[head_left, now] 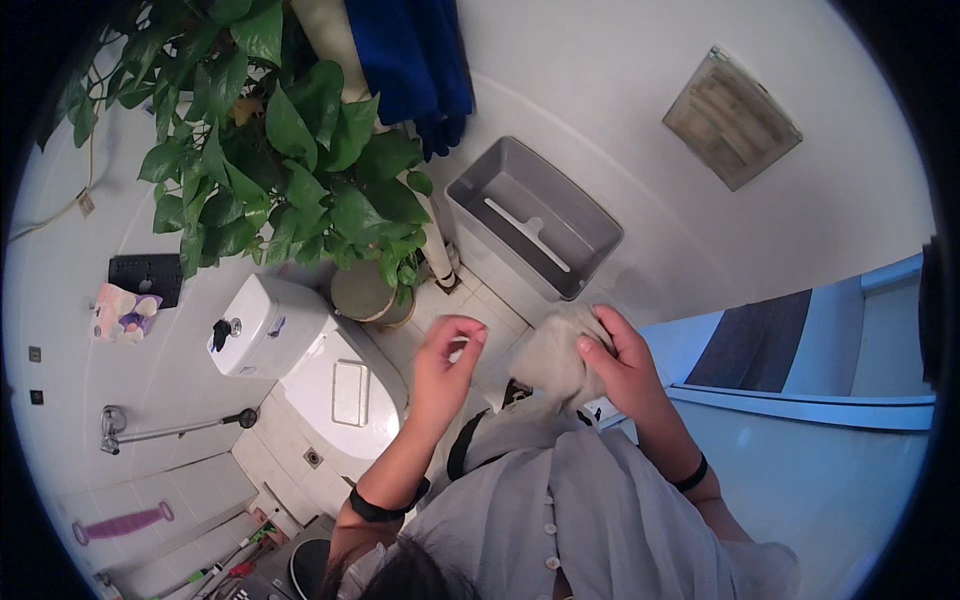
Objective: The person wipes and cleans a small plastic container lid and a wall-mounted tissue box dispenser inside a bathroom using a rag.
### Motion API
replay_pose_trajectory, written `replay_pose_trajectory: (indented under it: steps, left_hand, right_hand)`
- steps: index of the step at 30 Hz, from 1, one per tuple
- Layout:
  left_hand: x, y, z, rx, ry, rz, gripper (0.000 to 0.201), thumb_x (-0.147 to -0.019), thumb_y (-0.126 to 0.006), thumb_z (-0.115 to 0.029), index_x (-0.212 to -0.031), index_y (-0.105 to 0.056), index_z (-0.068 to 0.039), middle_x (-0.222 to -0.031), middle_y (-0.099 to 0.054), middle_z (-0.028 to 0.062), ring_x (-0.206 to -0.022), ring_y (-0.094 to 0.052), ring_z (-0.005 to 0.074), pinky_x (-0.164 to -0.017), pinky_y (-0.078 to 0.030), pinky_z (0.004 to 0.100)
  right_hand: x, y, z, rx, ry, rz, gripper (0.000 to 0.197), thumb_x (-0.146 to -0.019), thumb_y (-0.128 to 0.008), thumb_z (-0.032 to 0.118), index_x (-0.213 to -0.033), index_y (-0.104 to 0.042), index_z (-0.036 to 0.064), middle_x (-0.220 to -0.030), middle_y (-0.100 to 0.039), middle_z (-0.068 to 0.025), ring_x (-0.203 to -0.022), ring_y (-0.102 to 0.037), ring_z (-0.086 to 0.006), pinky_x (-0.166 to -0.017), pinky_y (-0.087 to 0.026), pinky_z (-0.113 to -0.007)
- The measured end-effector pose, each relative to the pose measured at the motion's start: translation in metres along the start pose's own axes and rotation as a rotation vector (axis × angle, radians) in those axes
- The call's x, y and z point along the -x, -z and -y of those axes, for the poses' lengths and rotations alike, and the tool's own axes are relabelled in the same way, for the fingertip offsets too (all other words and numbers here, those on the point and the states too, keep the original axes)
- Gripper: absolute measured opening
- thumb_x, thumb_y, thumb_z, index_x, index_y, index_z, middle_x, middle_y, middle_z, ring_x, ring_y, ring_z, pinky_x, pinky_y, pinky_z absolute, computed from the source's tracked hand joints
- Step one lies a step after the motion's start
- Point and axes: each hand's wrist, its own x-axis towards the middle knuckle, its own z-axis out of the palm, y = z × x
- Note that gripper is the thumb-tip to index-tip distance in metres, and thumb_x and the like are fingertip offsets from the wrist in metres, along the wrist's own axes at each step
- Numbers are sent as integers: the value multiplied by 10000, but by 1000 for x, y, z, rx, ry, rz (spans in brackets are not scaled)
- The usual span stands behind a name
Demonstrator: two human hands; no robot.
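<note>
Right hand [624,362] pinches cloth [548,356] between thumb and fingers; likely light, soft, floppy, best held by edge. Left hand [447,362] curled closed, seemingly empty.

Between the left grip [446,360] and the beige cloth [558,358] in the right grip [625,362] there is an open gap, with pale floor tiles [478,290] showing beyond it. Past the cloth, the grey tub [603,248] is open at the top, though a white bar [530,236] lies across its inside, leaving room on either side. Ahead and left, the leafy plant [300,180] spreads over its pot [365,292] and crowds that way. The toilet [385,390] stands to the left; the white wall [590,90] bounds the tub's far side.
</note>
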Motion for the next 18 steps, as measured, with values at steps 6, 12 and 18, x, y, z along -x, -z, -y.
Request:
replay_pose_trajectory:
  steps: [6,12,18]
  left_hand:
    - [-12,-2,-2,448,216,315,309,-993,-482,-210,-1247,-557,-52,-1085,-622,49,-956,-592,144,-801,-482,253]
    - [-31,25,16,1056,451,448,420,-946,-470,-237,-1304,-491,-17,-1236,-577,124,-1136,-571,238,-964,-460,365]
    - [-54,45,31,1151,340,312,456,-972,-422,-320,-1329,-474,-41,-1280,-568,106,-1173,-549,244,-1002,-431,393]
  right_hand:
    - [-22,-54,26,628,491,196,343,-855,-683,267,-1048,-606,-6,-1113,-583,-116,-1006,-545,-242,-880,-454,-347]
    - [-45,-74,40,927,681,294,377,-754,-742,279,-1022,-634,37,-1120,-591,-87,-994,-558,-263,-863,-471,-371]
    - [-56,-59,36,823,698,-103,371,-812,-696,218,-1150,-633,79,-1199,-607,-94,-1059,-572,-284,-920,-440,-400]
